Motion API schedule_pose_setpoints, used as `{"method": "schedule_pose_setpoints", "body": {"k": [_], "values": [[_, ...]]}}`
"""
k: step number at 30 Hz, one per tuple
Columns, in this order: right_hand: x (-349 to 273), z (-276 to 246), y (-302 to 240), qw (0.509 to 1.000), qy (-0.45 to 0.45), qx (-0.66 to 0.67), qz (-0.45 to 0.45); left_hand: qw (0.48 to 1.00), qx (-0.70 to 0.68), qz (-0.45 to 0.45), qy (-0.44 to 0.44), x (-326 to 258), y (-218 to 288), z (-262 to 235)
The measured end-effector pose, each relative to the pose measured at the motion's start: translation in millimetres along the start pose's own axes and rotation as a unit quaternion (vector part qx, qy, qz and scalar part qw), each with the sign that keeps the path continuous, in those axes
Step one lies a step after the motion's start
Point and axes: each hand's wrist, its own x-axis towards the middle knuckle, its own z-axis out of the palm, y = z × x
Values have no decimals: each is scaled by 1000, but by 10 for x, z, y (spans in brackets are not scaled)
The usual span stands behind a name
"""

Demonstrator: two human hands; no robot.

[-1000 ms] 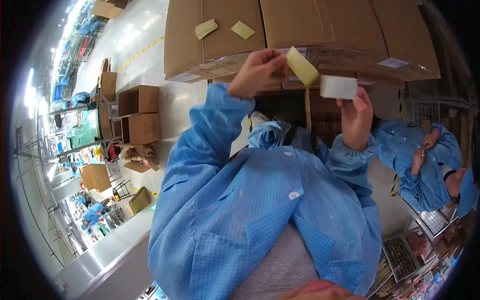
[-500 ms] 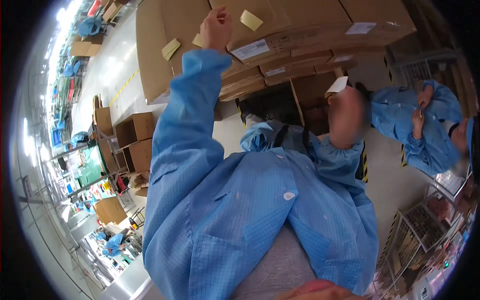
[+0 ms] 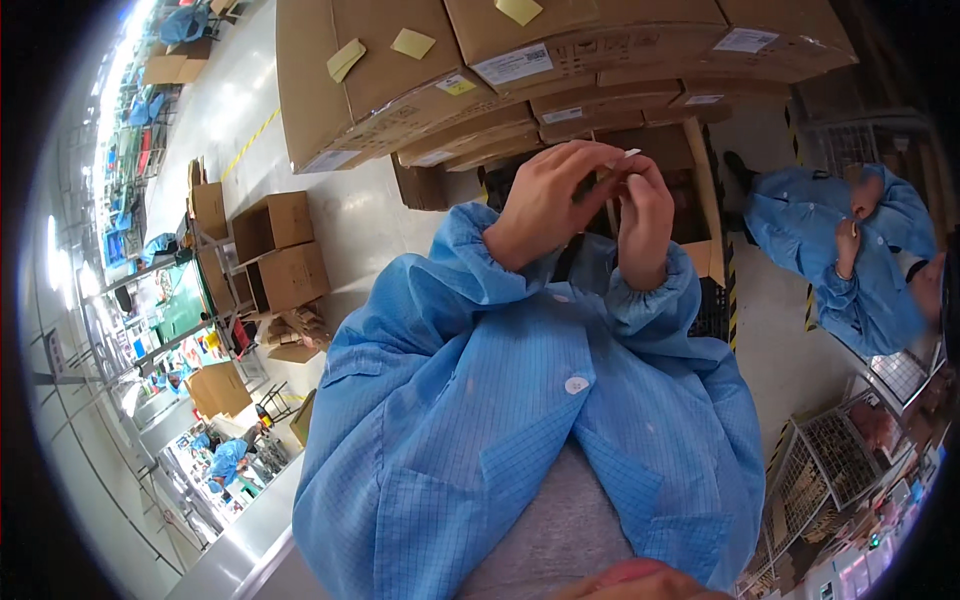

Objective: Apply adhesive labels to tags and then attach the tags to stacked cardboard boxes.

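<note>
My left hand [image 3: 545, 205] and my right hand [image 3: 647, 220] meet in front of my chest, below the near faces of the stacked boxes. Between their fingertips shows a small white paper slip [image 3: 631, 154], seen nearly edge-on. The right fingers are curled around its lower part, which they hide. My left fingertips and thumb close in on it from the other side. Beyond my hands is a large brown carton [image 3: 390, 85] with a yellow note [image 3: 413, 43] and a folded yellow note [image 3: 345, 61] on top. Another yellow note [image 3: 518, 11] lies on the adjoining carton [image 3: 620, 45].
A co-worker in a blue smock [image 3: 850, 255] stands at the right, hands together. Below there is a wire cage cart [image 3: 820, 480]. Open cartons [image 3: 280, 250] sit on a rack at the left. An open-topped carton [image 3: 705, 200] stands just behind my right hand.
My left hand has come down from the carton top to my right hand, leaving a yellow note in view there. The right hand has shifted left, its white slip now turned edge-on.
</note>
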Motion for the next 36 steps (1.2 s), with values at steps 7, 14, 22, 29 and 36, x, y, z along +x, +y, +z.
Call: {"method": "schedule_pose_setpoints", "body": {"k": [7, 14, 22, 29, 36], "values": [[-166, 53, 18, 997, 37, -49, -55, 959, -169, -207, 99, -200, 64, -123], [-444, 36, -59, 994, -72, -79, 23, 939, -230, -227, 120, -541, 241, -284], [-747, -76, -226, 984, -34, -172, -16, 923, -282, -248, 82, -653, 419, -214], [-601, -365, -328, 987, 27, -147, -54, 964, -227, -130, 40, -232, 363, 7], [56, -907, -474, 984, 121, -110, -75, 991, -92, -100, 0, 688, 267, 499]]}}
